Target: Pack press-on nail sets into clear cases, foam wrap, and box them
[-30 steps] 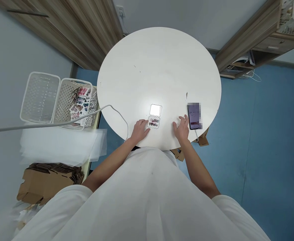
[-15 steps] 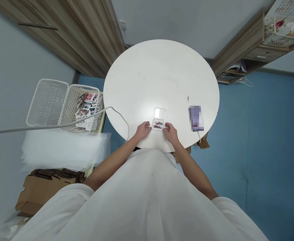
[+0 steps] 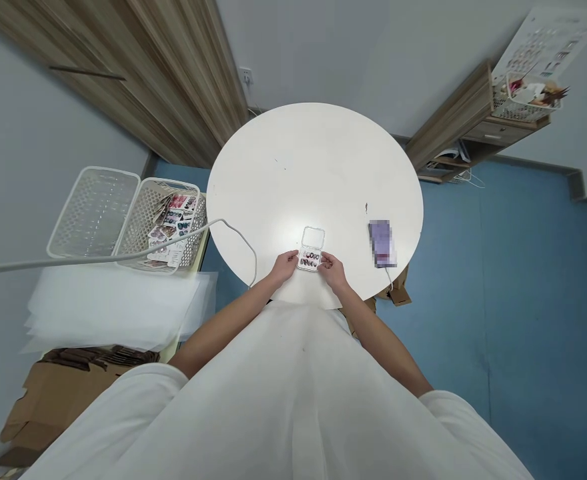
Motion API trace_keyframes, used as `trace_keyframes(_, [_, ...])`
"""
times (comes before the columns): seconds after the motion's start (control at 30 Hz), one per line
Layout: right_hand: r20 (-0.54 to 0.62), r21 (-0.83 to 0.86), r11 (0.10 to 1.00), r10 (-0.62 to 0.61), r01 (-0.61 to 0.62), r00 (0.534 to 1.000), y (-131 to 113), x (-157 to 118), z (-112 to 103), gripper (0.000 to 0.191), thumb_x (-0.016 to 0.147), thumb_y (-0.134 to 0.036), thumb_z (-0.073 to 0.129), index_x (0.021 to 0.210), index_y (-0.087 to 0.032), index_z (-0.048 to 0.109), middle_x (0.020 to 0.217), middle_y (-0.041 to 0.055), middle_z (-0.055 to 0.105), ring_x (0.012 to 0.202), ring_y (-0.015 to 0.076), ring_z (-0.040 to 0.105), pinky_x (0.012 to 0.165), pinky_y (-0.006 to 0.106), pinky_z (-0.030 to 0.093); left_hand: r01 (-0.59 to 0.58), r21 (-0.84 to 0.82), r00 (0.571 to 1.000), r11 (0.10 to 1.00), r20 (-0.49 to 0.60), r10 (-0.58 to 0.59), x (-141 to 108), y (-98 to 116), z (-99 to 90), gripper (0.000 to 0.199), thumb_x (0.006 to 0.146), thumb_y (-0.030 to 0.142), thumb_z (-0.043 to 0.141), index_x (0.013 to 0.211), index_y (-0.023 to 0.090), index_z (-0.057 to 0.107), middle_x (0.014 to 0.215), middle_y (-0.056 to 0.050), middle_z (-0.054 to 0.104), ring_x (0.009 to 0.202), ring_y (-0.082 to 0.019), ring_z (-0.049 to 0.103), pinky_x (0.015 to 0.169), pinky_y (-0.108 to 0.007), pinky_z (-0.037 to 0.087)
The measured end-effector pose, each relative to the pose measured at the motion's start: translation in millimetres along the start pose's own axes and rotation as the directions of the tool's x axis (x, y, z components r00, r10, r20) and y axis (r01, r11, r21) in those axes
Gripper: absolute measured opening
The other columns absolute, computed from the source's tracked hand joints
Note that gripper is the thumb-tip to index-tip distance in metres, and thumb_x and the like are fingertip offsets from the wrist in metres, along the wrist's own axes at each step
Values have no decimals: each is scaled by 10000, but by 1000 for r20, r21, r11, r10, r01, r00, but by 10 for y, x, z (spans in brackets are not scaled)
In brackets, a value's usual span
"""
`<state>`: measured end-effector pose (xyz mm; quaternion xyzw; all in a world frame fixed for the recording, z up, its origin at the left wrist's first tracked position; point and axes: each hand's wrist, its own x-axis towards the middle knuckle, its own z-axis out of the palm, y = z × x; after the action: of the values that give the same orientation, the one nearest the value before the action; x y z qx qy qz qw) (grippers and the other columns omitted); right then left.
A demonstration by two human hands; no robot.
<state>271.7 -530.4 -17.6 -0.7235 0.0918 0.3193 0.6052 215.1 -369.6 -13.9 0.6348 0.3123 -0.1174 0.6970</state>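
A small clear plastic case [image 3: 309, 259] lies near the front edge of the round white table, its hinged lid [image 3: 313, 237] raised and leaning away from me. Inside sit two rows of small dark, red and patterned pieces that look like press-on nails [image 3: 309, 262]. My left hand [image 3: 285, 265] has its fingers closed at the case's left edge. At the opposite edge my right hand [image 3: 333, 270] grips it with thumb and fingers. The case is turned slightly, and whether its base is off the tabletop I cannot tell.
A purple, blurred-out object [image 3: 381, 243] with a cable lies on the table [image 3: 318, 160] to the right. At left stands a white basket [image 3: 189, 250] of nail cards, beside translucent sheets [image 3: 108, 303] and cardboard [image 3: 58, 393]. A grey cable [image 3: 223, 222] crosses the table's left edge.
Both hands have closed in on the case's sides, and it has turned slightly. The whole view has shifted a little, with the table sitting lower in it.
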Motion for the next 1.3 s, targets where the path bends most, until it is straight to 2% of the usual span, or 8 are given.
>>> trace_keyframes(0.2, [55, 125, 991, -48, 41, 997, -86, -108, -43, 476, 573, -188, 650, 1041, -200, 568, 1026, 43, 569, 691, 88, 540, 769, 316, 467, 22, -109, 998, 994, 55, -16, -84, 57, -12, 331, 759, 344, 563, 1025, 169, 653, 982, -71, 657, 810, -154, 559, 714, -280, 417])
trace_keyframes(0.33, [86, 181, 982, -69, 52, 994, -114, -157, -105, 442, 574, -192, 685, 1002, -203, 574, 956, 32, 605, 711, 97, 553, 782, 318, 468, 82, -148, 984, 986, 170, -56, -154, 96, -83, 375, 731, 373, 632, 1062, 198, 639, 1049, -73, 642, 895, -165, 565, 766, -295, 422])
trace_keyframes(0.47, [162, 196, 980, -72, 40, 984, -122, -158, -198, 455, 556, -203, 735, 985, -205, 586, 851, 10, 628, 753, 123, 578, 768, 316, 476, 164, -225, 954, 960, 284, -96, -208, 131, -172, 418, 700, 357, 689, 1086, 208, 631, 1044, -74, 648, 882, -160, 589, 798, -318, 437])
trace_keyframes(0.7, [276, 264, 958, 36, -112, 960, -276, -121, -281, 346, 701, -403, 674, 988, -214, 632, 954, 35, 667, 806, 133, 608, 813, 314, 481, 192, -273, 928, 943, 364, -83, -268, 149, -204, 468, 674, 335, 735, 1105, 185, 630, 1046, -95, 655, 869, -161, 610, 807, -318, 448])
trace_keyframes(0.8, [320, 332, 930, 44, -156, 946, -360, -117, -263, 313, 728, -411, 652, 977, -222, 636, 1005, 43, 670, 828, 146, 625, 795, 316, 499, 186, -277, 922, 943, 380, -70, -285, 153, -186, 472, 674, 337, 735, 1106, 179, 633, 1020, -100, 661, 833, -150, 612, 794, -313, 453])
trace_keyframes(0.97, [309, 353, 928, 5, -119, 951, -443, -131, -232, 345, 718, -306, 670, 1045, -232, 589, 1063, 47, 665, 889, 158, 630, 790, 326, 510, 194, -278, 907, 941, 416, -64, -297, 217, -179, 456, 684, 308, 731, 1108, 175, 627, 1040, -107, 654, 838, -146, 615, 790, -303, 462])
trace_keyframes(1.13, [258, 352, 934, -31, -64, 966, -490, -152, -206, 364, 704, -306, 681, 1045, -241, 571, 1027, 41, 677, 856, 153, 639, 765, 320, 516, 251, -315, 898, 915, 430, -99, -306, 308, -203, 492, 693, 293, 725, 1154, 200, 581, 1113, -118, 629, 893, -175, 627, 789, -319, 480])
trace_keyframes(1.3, [238, 316, 949, -67, -12, 969, -516, -158, -176, 323, 678, -351, 697, 968, -242, 606, 1043, 41, 670, 861, 155, 629, 760, 323, 511, 279, -266, 892, 923, 428, -147, -290, 298, -235, 395, 672, 307, 741, 1021, 158, 631, 1020, -123, 662, 819, -169, 645, 794, -331, 483])
